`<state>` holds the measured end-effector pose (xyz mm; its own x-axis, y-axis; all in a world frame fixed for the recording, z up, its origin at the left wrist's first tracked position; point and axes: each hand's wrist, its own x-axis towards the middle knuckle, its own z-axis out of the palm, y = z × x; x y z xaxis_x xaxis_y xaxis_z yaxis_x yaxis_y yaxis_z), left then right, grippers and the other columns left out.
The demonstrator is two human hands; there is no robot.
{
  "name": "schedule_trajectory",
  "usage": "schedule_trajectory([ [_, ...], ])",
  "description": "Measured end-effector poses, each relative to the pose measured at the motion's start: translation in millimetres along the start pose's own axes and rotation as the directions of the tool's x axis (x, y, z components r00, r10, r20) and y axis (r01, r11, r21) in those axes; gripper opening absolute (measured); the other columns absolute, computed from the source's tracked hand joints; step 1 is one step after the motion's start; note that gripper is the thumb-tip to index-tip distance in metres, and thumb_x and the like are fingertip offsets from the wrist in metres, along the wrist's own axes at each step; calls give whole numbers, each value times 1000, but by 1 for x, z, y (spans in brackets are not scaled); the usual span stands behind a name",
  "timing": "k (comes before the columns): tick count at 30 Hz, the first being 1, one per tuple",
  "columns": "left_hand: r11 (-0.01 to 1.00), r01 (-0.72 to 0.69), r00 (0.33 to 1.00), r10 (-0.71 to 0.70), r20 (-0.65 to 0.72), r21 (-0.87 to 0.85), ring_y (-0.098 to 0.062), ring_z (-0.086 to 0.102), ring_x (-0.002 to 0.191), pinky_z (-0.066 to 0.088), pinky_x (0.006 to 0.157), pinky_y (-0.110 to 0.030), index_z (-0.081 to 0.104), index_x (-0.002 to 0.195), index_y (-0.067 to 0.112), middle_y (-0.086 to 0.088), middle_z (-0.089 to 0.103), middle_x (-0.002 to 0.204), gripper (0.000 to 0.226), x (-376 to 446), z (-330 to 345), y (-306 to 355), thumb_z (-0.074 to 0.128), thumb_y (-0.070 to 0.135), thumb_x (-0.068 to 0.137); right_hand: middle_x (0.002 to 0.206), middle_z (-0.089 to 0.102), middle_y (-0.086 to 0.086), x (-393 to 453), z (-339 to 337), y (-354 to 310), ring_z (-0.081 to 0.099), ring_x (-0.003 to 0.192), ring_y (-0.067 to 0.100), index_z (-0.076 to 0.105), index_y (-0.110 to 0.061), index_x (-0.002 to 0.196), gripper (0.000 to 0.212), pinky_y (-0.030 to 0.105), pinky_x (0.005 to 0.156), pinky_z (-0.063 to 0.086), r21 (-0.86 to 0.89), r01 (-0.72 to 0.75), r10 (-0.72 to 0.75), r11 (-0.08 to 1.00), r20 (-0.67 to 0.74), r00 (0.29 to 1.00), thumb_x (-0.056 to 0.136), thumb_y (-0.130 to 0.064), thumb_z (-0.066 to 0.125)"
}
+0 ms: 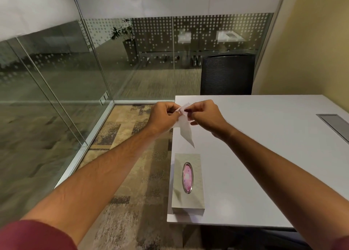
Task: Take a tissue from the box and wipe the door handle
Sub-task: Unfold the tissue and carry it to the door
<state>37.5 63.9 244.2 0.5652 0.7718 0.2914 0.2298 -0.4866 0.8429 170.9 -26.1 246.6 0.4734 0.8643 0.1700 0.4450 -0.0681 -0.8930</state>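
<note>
A white tissue (186, 130) hangs in the air above the table's left edge, its lower corner pointing down. My left hand (163, 116) pinches its upper left part and my right hand (204, 117) pinches its upper right part, both hands close together. Below them the grey tissue box (195, 198) lies on the white table (264, 155), its oval metal-rimmed opening showing pink inside. No door handle is in view.
Glass partition walls (56, 79) stand to the left and ahead, meeting at a corner post. A black mesh chair (227, 74) sits behind the table's far edge. A metal cable hatch (334, 125) is set into the table at right. Patterned carpet (132, 164) lies left of the table.
</note>
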Motion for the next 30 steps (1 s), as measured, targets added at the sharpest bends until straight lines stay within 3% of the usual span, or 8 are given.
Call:
schedule_trajectory([
  [3, 1000, 3, 1000, -3, 6, -27, -21, 70, 78, 61, 76, -37, 75, 98, 6, -10, 74, 89, 11, -2, -5, 0, 71, 9, 88, 95, 61, -6, 1, -2, 1, 60, 78, 8, 61, -22, 103, 31, 14, 63, 52, -202, 111, -133, 973, -99, 986, 78, -13, 75],
  [6, 1000, -9, 1000, 10, 21, -22, -16, 68, 79, 59, 76, -34, 75, 96, 9, -6, 74, 88, 9, -4, -9, 0, 70, 9, 89, 121, 56, -1, 3, -1, 3, 54, 102, 13, 53, -23, 125, 59, 28, 83, 50, -304, 205, -209, 930, 21, 978, 74, -25, 81],
  [8, 999, -13, 999, 15, 48, -47, -18, 70, 82, 59, 77, -34, 75, 97, 8, -6, 75, 89, 9, -6, -11, 0, 70, 8, 89, 131, 56, 4, 1, -1, 4, 53, 110, 18, 51, -20, 132, 64, 35, 92, 48, -292, 260, -235, 920, 120, 965, 75, -25, 81],
  [14, 994, -83, 995, 86, 40, -68, -17, 72, 85, 60, 79, -31, 75, 98, 5, -7, 75, 90, 13, -19, -20, 0, 72, 3, 86, 99, 68, 6, -7, 10, 3, 61, 85, 18, 67, -9, 107, 38, 22, 70, 51, -321, 306, -281, 896, 122, 952, 81, -34, 76],
  [18, 979, -193, 981, 193, 11, 62, -8, 69, 83, 57, 79, -22, 75, 99, 8, 3, 71, 89, 19, -35, -26, 0, 74, 0, 82, 90, 72, 7, -12, 19, 0, 60, 73, 16, 74, -9, 97, 26, 24, 66, 51, -385, 376, -386, 843, 55, 921, 84, -31, 73],
  [21, 871, -337, 940, 330, 83, 359, -16, 63, 100, 52, 91, -26, 67, 116, 11, -2, 69, 108, 43, -47, -40, -4, 74, 13, 73, 90, 73, 10, -17, 22, -3, 62, 71, 20, 76, -8, 97, 23, 22, 63, 46, -549, 507, -561, 665, 81, 824, 83, -26, 75],
  [25, 660, -335, 942, 254, 219, 673, -28, 36, 141, 28, 118, -39, 31, 151, 6, -14, 38, 154, 95, -61, -57, -16, 70, 40, 71, 92, 72, 20, -26, 26, -5, 69, 68, 35, 73, 1, 97, 29, 40, 56, 60, -646, 661, -731, 382, 227, 643, 72, -9, 84],
  [30, 495, -256, 966, 150, 209, 830, -26, -2, 153, 6, 125, -41, -6, 156, 5, -16, -5, 165, 115, -73, -77, -38, 56, 62, 77, 106, 70, 23, -27, 44, -9, 70, 78, 40, 68, 3, 107, 48, 45, 55, 60, -660, 705, -721, 258, 354, 596, 66, -10, 88],
])
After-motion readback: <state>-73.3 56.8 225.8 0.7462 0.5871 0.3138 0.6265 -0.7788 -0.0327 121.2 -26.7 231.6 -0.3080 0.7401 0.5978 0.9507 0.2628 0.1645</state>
